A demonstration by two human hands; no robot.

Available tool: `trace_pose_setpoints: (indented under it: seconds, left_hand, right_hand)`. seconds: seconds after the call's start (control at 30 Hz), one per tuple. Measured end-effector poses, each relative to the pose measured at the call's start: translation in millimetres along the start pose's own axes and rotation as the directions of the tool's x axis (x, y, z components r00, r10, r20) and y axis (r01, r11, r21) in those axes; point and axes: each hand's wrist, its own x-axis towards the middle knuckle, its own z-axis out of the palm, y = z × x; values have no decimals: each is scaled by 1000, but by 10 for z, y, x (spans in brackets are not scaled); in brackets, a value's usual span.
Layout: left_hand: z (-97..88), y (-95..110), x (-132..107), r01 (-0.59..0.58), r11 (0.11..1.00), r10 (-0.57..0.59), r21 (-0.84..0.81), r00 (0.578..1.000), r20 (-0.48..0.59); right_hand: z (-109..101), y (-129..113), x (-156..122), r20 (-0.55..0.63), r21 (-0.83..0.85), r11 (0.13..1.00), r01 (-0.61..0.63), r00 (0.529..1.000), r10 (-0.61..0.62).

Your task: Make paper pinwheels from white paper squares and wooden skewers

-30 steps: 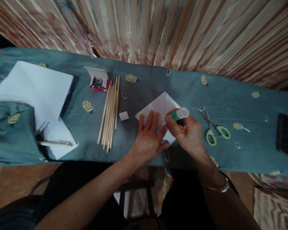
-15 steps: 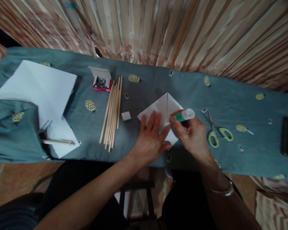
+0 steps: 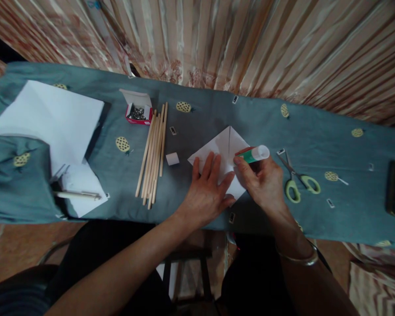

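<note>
Striped curtains (image 3: pixel 200 39) hang behind a long surface (image 3: pixel 204 112) covered in green, pineapple-print cloth. At your far left lie large white sheets (image 3: pixel 62 109). Directly before you, a smaller creased paper (image 3: pixel 224 148) lies flat, one corner pointing away from you. Your left hand (image 3: pixel 206 188) rests on it, fingers spread and gripping nothing. Your right hand (image 3: pixel 262 180) has its fingers closed around a green-and-white tube, apparently a glue stick (image 3: pixel 250 155), angled over the paper; its lower end is hidden, so contact cannot be told. Thin wooden sticks (image 3: pixel 153 153) lie left of the paper, scissors (image 3: pixel 292 171) to its right. You seem to be spreading glue; the next stroke likely calls for light pressure while your left hand steadies the paper.
</note>
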Motion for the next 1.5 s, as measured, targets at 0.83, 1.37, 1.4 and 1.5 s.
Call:
trace_pose_setpoints:
  seconds: [0.83,1.37,1.4,1.5]
  left_hand:
    - [-16,12,13,12,1000,-12,-15,1000,8]
    - [-10,9,18,6,1000,-6,-2,1000,19]
    - [-11,9,17,7,1000,-7,0,1000,18]
    - [-18,7,13,3,1000,-3,6,1000,16]
  right_hand:
    - [77,-64,119,66,-23,1000,17,998,-15]
    - [52,-122,57,121,-38,997,73,990,-68]
    - [46,-125,52,123,-38,997,74,990,-69]
    - [27,-130,38,133,-49,996,72,989,-65]
